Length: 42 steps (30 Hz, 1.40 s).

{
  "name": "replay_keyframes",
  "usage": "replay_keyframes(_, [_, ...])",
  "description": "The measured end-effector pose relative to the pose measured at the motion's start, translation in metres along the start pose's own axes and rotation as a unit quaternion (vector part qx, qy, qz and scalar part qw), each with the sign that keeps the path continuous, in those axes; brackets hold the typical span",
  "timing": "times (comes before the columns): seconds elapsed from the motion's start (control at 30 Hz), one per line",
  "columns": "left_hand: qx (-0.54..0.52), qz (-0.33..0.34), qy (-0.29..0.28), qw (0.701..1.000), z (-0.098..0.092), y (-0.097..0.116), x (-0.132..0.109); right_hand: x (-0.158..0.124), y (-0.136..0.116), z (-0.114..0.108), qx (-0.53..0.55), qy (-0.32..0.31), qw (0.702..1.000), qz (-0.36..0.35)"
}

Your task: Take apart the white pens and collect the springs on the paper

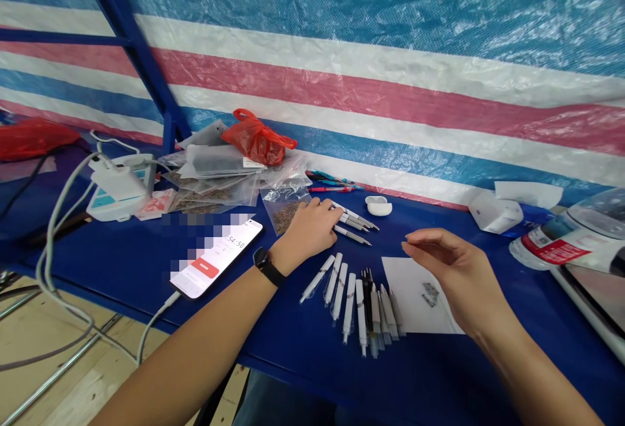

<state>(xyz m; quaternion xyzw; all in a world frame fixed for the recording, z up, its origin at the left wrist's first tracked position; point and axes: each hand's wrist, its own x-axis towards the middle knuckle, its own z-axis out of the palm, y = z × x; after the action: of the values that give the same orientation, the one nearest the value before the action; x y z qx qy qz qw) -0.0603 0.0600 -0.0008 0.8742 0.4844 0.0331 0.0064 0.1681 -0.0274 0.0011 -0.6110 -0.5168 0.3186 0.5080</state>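
My left hand point(312, 225) reaches over a small group of white pens with grey grips, its fingers curled down around the back end of the nearest pen point(355, 236). The fingertips are partly hidden. My right hand point(452, 276) hovers over a white sheet of paper point(398, 273), thumb and fingers curved with a gap between them and nothing visible inside. Small metallic pieces point(430, 294) lie on that sheet. Between the hands, white pen barrels point(349, 305) are fanned in a row, beside black refills point(367, 292) and grey pen front parts point(385, 312).
A lit phone point(217, 260) with a cable lies left. Behind it are a power strip point(122, 188), plastic bags point(215, 182) and a red bag point(256, 139). A white earbud case point(378, 205) sits at the back; a large bottle point(569, 237) is at right.
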Motion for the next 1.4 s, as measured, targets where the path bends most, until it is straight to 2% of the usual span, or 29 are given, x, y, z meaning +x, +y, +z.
replay_keyframes(0.17, [-0.008, -0.006, 0.01, 1.0, -0.001, 0.0, -0.001, -0.002, -0.004, 0.009, 0.089, 0.017, 0.995, 0.034])
replay_keyframes(0.27, [-0.021, -0.02, 0.011, 1.0, -0.004, 0.0, -0.001, -0.003, -0.003, 0.01, 0.099, 0.021, 0.994, 0.033])
replay_keyframes(0.43, [-0.039, -0.036, 0.048, 0.997, -0.007, 0.002, -0.001, 0.001, 0.002, 0.006, 0.079, 0.026, 0.995, 0.047])
replay_keyframes(0.57, [-0.111, -0.035, 0.031, 0.993, -0.008, 0.014, -0.003, 0.001, 0.001, 0.009, 0.087, 0.017, 0.992, 0.091])
replay_keyframes(0.63, [-0.14, -0.018, 0.03, 0.99, -0.007, 0.023, -0.006, 0.0, -0.002, 0.013, 0.107, -0.006, 0.988, 0.109])
replay_keyframes(0.7, [-0.159, 0.01, 0.035, 0.987, -0.006, 0.032, -0.011, -0.001, -0.004, 0.015, 0.117, -0.026, 0.988, 0.099])
replay_keyframes(0.83, [-0.239, 0.072, -0.01, 0.968, -0.003, 0.045, -0.021, -0.002, -0.007, 0.016, 0.025, -0.02, 0.999, 0.016])
replay_keyframes(0.9, [-0.27, 0.091, -0.021, 0.958, -0.001, 0.046, -0.023, -0.002, -0.006, 0.015, -0.014, -0.015, 1.0, 0.007])
replay_keyframes(1.07, [-0.281, 0.105, -0.025, 0.954, 0.001, 0.046, -0.022, 0.0, 0.001, 0.019, 0.043, -0.017, 0.999, 0.026])
replay_keyframes(1.17, [-0.363, 0.108, -0.063, 0.923, -0.002, 0.048, -0.023, 0.0, 0.005, 0.019, 0.071, -0.025, 0.997, -0.005])
replay_keyframes(1.3, [-0.511, 0.123, -0.163, 0.835, -0.01, 0.05, -0.024, -0.004, 0.006, 0.015, 0.073, -0.037, 0.994, -0.067])
replay_keyframes(1.33, [-0.524, 0.127, -0.171, 0.824, -0.012, 0.05, -0.025, -0.004, 0.005, 0.013, 0.067, -0.035, 0.993, -0.085])
replay_keyframes(1.4, [-0.515, 0.129, -0.148, 0.834, -0.013, 0.05, -0.025, -0.003, 0.004, 0.01, 0.042, -0.023, 0.992, -0.12])
